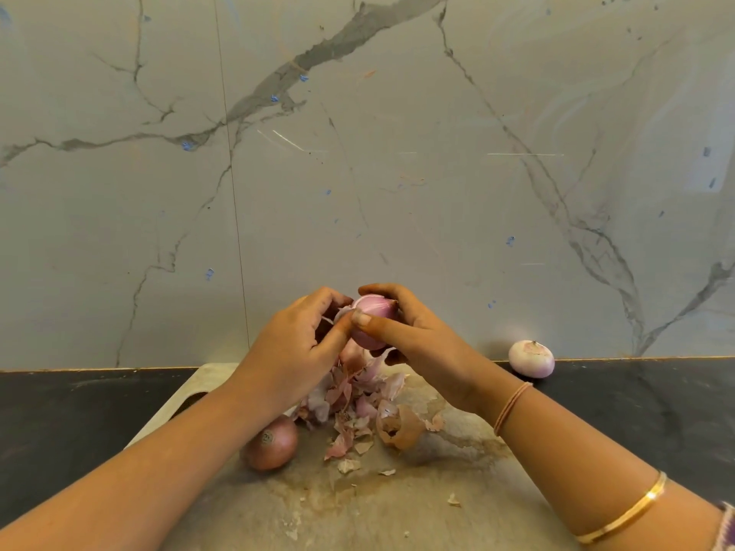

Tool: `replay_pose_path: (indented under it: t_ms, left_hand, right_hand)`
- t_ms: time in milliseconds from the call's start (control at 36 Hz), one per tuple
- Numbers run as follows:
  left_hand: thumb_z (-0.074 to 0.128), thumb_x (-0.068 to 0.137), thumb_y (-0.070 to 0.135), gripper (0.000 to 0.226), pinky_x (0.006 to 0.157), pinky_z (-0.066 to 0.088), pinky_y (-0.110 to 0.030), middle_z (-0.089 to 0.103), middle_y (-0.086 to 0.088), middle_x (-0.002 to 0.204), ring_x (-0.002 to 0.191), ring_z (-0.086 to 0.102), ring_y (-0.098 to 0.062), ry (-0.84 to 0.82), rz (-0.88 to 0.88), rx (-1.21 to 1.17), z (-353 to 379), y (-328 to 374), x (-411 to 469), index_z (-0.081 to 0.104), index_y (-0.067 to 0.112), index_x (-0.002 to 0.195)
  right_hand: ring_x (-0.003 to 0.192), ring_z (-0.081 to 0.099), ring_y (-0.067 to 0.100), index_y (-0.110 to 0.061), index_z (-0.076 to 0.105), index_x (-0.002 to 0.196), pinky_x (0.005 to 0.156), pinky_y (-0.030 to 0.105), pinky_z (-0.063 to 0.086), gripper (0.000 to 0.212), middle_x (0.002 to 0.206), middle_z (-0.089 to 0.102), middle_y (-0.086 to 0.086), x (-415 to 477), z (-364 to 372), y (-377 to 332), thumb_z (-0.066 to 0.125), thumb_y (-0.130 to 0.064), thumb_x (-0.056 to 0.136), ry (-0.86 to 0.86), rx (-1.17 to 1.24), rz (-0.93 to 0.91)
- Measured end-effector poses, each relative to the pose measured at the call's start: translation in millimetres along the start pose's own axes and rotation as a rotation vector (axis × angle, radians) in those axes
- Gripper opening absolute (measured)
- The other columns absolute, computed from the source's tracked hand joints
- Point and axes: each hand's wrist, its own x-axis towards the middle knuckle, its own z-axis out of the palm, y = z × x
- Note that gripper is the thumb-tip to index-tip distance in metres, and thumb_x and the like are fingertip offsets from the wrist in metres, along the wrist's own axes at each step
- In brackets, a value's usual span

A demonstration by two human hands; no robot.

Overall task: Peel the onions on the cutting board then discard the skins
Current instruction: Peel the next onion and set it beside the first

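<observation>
You're holding 1 half-peeled onion [374, 312] up above the cutting board [437, 503], both hands on it. Your right hand [413, 340] is cupping it from 3 o'clock, fingers curling over the top and thumb pressing its front. Your left hand [294, 344] is pinching a loose flap of skin at the onion's 9 o'clock side. Below, the board is carrying a pile of skins [358, 403] at its centre, with 1 unpeeled onion [272, 443] lying just beside the pile at 8 o'clock. Out at 3 o'clock, off the board, 1 peeled onion [531, 359] is sitting on the dark counter [79, 423] near the marble wall [397, 153].
</observation>
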Motion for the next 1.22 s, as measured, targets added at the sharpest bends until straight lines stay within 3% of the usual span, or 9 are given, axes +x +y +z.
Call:
replay_pose_path:
  t_ms: [250,444,583,694,750,917,1000,1111,1222]
  left_hand:
    - [0.053,0.095,0.020,0.013,0.053,0.038,-0.016,0.060,0.004,0.068,0.068,0.053,-0.010,0.082,0.028,0.033,-3.4,2.8,1.8,0.060,0.013,0.086]
    - [0.054,0.093,0.015,0.008,0.059,0.041,-0.028,0.062,-0.005,0.073,0.064,0.055,-0.017,0.105,0.042,0.103,-1.7,4.0,1.4,0.055,0.012,0.086]
    - [0.055,0.094,0.015,0.008,0.057,0.041,-0.025,0.061,0.000,0.070,0.064,0.054,-0.015,0.120,0.036,0.102,-1.8,3.1,1.6,0.054,0.016,0.086]
    - [0.054,0.095,0.015,0.010,0.055,0.045,-0.031,0.064,-0.006,0.071,0.062,0.057,-0.018,0.171,-0.070,0.006,-2.0,0.6,3.2,0.058,0.012,0.086]
    - [0.054,0.095,0.015,0.010,0.064,0.051,-0.038,0.066,-0.004,0.077,0.071,0.062,-0.021,0.178,-0.135,-0.053,-1.3,-0.7,3.8,0.061,0.011,0.089]
    - [0.052,0.096,0.012,0.015,0.077,0.055,-0.035,0.069,0.006,0.086,0.079,0.066,-0.008,0.169,-0.307,-0.194,-2.0,-10.7,5.5,0.059,0.018,0.086]
    - [0.053,0.095,0.010,0.017,0.080,0.055,-0.030,0.069,0.008,0.089,0.085,0.066,-0.008,0.110,-0.221,-0.096,-2.4,-13.6,3.7,0.061,0.024,0.090]
    - [0.054,0.093,0.003,0.044,0.086,0.045,-0.007,0.062,0.024,0.105,0.102,0.057,0.009,0.029,-0.036,-0.074,-1.6,-6.6,1.7,0.051,0.046,0.103]
    - [0.058,0.084,0.029,0.044,0.094,0.040,-0.008,0.052,0.032,0.120,0.115,0.048,0.006,-0.050,0.085,-0.045,-1.7,-2.4,0.8,0.044,0.052,0.119]
  right_hand:
    - [0.095,0.059,0.015,-0.028,0.050,0.122,0.067,0.013,0.049,0.035,0.113,0.056,-0.004,-0.9,2.1,0.5,0.065,-0.022,0.091,0.035,-0.060,-0.086]
    - [0.097,0.061,0.016,-0.032,0.050,0.115,0.070,0.016,0.052,0.033,0.112,0.056,-0.007,-0.3,3.9,-0.3,0.067,-0.022,0.089,0.032,-0.057,-0.092]
    - [0.093,0.061,0.017,-0.024,0.050,0.120,0.068,0.016,0.051,0.034,0.112,0.057,0.001,-0.8,1.4,-1.7,0.065,-0.018,0.090,0.015,0.011,-0.056]
    - [0.083,0.062,0.020,-0.021,0.050,0.120,0.073,0.024,0.053,0.033,0.110,0.058,0.006,-0.2,-0.6,-2.5,0.063,-0.016,0.091,-0.017,0.146,-0.012]
    - [0.085,0.062,0.024,-0.021,0.051,0.118,0.074,0.027,0.054,0.030,0.110,0.057,0.008,0.1,-0.9,-2.3,0.062,-0.013,0.091,-0.035,0.209,0.005]
    - [0.081,0.064,0.026,-0.017,0.053,0.114,0.070,0.027,0.056,0.028,0.114,0.055,0.014,1.4,-5.6,-4.2,0.063,-0.011,0.089,-0.028,0.410,0.028]
    - [0.081,0.065,0.027,-0.016,0.056,0.115,0.073,0.030,0.057,0.035,0.118,0.055,0.015,2.8,-9.0,-4.7,0.063,-0.016,0.081,-0.010,0.438,0.048]
    - [0.082,0.064,0.029,-0.013,0.054,0.123,0.076,0.031,0.056,0.028,0.125,0.053,0.020,3.3,-9.7,-2.4,0.048,-0.009,0.096,-0.012,0.403,0.091]
    - [0.078,0.064,0.028,-0.011,0.053,0.126,0.074,0.033,0.054,0.032,0.125,0.054,0.023,3.0,-9.1,-1.0,0.038,-0.012,0.098,-0.035,0.435,0.131]
